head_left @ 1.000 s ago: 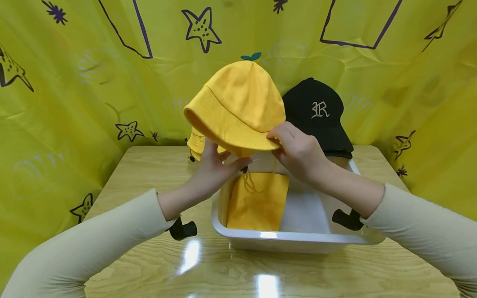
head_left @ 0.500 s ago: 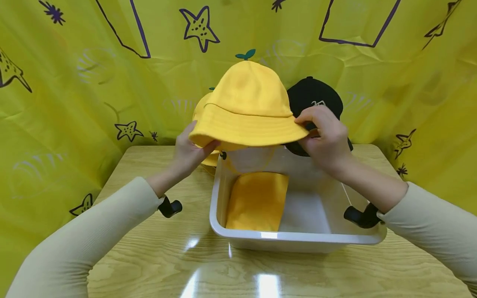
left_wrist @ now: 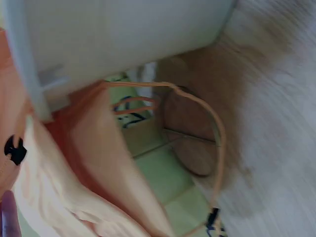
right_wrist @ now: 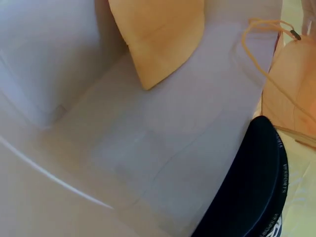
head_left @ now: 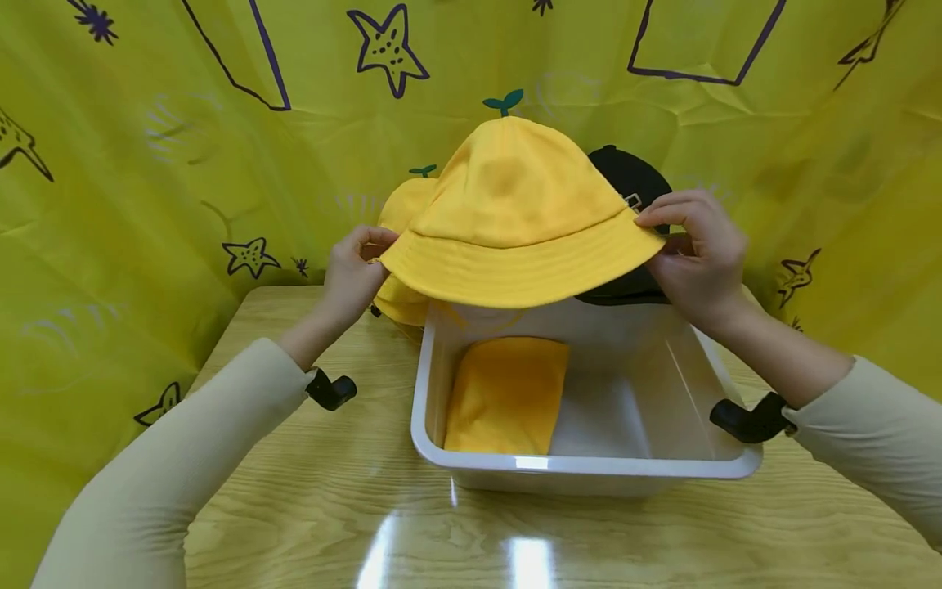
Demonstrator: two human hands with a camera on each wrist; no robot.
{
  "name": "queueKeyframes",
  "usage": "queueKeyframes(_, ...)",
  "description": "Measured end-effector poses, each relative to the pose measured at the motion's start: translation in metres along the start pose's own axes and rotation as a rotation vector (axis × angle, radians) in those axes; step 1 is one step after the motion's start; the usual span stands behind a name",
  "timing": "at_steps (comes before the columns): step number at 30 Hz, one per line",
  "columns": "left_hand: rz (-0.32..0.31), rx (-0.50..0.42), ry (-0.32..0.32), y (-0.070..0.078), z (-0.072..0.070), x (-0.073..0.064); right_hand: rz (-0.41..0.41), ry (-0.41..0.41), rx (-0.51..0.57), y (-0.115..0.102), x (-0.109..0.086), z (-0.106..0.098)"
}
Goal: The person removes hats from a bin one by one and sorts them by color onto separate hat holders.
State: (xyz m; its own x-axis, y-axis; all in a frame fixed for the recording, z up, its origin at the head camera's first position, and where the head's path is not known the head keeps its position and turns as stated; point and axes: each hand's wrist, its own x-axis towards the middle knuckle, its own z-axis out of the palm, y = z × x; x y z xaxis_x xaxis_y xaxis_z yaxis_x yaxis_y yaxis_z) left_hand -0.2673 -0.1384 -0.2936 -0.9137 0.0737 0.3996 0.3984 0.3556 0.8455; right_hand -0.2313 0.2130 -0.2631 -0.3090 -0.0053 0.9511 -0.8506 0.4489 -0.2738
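Yellow hat (head_left: 515, 209): likely light, soft cloth (crown (head_left: 511, 168) may crumple). Best hold: brim (head_left: 515, 274) edges, where fingers (head_left: 673, 213) of left hand (head_left: 349, 276) and right hand (head_left: 702, 249) pinch.

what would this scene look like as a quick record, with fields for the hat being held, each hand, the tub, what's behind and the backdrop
held: yellow bucket hat, green sprout on top
left hand: pinches the brim at its left end
right hand: pinches its right end
tub: white, on a wooden table; yellow fabric piece inside, left
behind hat: second yellow hat, left; black cap, right
backdrop: yellow curtain
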Motion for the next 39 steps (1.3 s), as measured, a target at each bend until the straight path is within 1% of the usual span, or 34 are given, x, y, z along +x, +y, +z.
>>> queueKeyframes(1,-0.053,-0.062,0.027,0.002,-0.001,0.001,-0.010,0.007,0.000,-0.001,0.000,0.001)
queueKeyframes(2,-0.079,-0.117,0.054,0.005,-0.001,0.001,-0.016,0.014,0.004,-0.001,0.001,0.001)
queueKeyframes(3,-0.093,-0.172,0.086,0.007,-0.002,0.002,-0.019,0.022,0.004,-0.002,0.002,0.002)
queueKeyframes(5,-0.075,-0.262,0.150,0.012,-0.003,0.001,-0.009,0.029,0.004,-0.003,0.004,0.004)
queueKeyframes(6,-0.044,-0.284,0.189,0.014,-0.004,0.001,0.002,0.029,0.005,-0.003,0.005,0.006)
queueKeyframes(9,0.089,-0.331,0.300,0.018,-0.007,0.002,0.045,0.002,0.004,-0.004,0.011,0.011)
queueKeyframes(12,0.215,-0.377,0.384,0.025,-0.012,0.007,0.081,-0.019,-0.023,-0.005,0.022,0.017)
queueKeyframes(13,0.246,-0.400,0.402,0.028,-0.015,0.010,0.092,-0.019,-0.037,-0.006,0.027,0.020)
queueKeyframes(15,0.271,-0.451,0.428,0.038,-0.021,0.017,0.120,-0.009,-0.065,-0.008,0.038,0.025)
queueKeyframes(16,0.285,-0.457,0.443,0.043,-0.024,0.021,0.133,0.000,-0.072,-0.009,0.045,0.028)
queueKeyframes(19,0.328,-0.444,0.497,0.060,-0.037,0.035,0.181,0.024,-0.075,-0.013,0.066,0.038)
queueKeyframes(20,0.327,-0.449,0.520,0.066,-0.043,0.040,0.190,0.031,-0.070,-0.014,0.072,0.042)
queueKeyframes(22,0.375,-0.407,0.571,0.074,-0.055,0.048,0.200,0.041,-0.067,-0.016,0.083,0.050)
queueKeyframes(23,0.388,-0.394,0.595,0.078,-0.060,0.051,0.204,0.043,-0.063,-0.017,0.088,0.054)
queueKeyframes(25,0.432,-0.343,0.636,0.084,-0.072,0.055,0.198,0.046,-0.055,-0.019,0.094,0.063)
queueKeyframes(26,0.443,-0.321,0.656,0.086,-0.076,0.055,0.197,0.043,-0.053,-0.020,0.097,0.067)
queueKeyframes(27,0.469,-0.282,0.673,0.087,-0.081,0.055,0.193,0.041,-0.046,-0.020,0.098,0.071)
queueKeyframes(28,0.479,-0.262,0.684,0.088,-0.085,0.055,0.195,0.039,-0.041,-0.020,0.099,0.076)
queueKeyframes(30,0.459,-0.244,0.706,0.091,-0.089,0.052,0.199,0.038,-0.021,-0.019,0.100,0.085)
queueKeyframes(33,0.436,-0.226,0.714,0.087,-0.088,0.047,0.204,0.036,0.008,-0.015,0.097,0.096)
queueKeyframes(35,0.386,-0.237,0.717,0.082,-0.084,0.042,0.178,0.024,0.002,-0.008,0.092,0.103)
queueKeyframes(37,0.403,-0.186,0.714,0.068,-0.080,0.040,0.156,0.016,0.003,-0.001,0.085,0.110)
queueKeyframes(39,0.361,-0.193,0.718,0.056,-0.077,0.039,0.138,0.006,-0.020,0.007,0.078,0.116)
